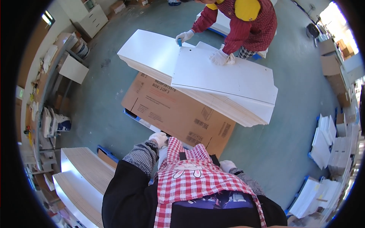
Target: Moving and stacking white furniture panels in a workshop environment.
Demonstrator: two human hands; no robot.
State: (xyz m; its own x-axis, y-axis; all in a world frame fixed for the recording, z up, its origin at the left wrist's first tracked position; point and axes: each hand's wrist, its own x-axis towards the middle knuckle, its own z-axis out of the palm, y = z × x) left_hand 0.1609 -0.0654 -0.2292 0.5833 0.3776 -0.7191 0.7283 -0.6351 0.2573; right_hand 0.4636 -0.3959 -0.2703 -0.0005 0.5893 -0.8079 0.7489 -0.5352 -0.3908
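A large flat brown cardboard box (178,114) lies on the floor in front of me, with a stack of white panels (228,79) resting across its far side. My left hand (159,138), in a white glove, grips the box's near edge. My right hand (227,165), also gloved, sits low beside the box's near right corner, partly hidden by my red checked apron; its fingers are not clear. On the far side, a co-worker in a red top presses one gloved hand (220,57) on the top panel and the other (185,36) on the panel's far edge.
A second stack of white panels (81,178) lies at my lower left. A cluttered workbench (45,95) runs along the left wall. Piles of white sheets and cartons (327,144) line the right side. Blue pallet edges (131,114) show beneath the box.
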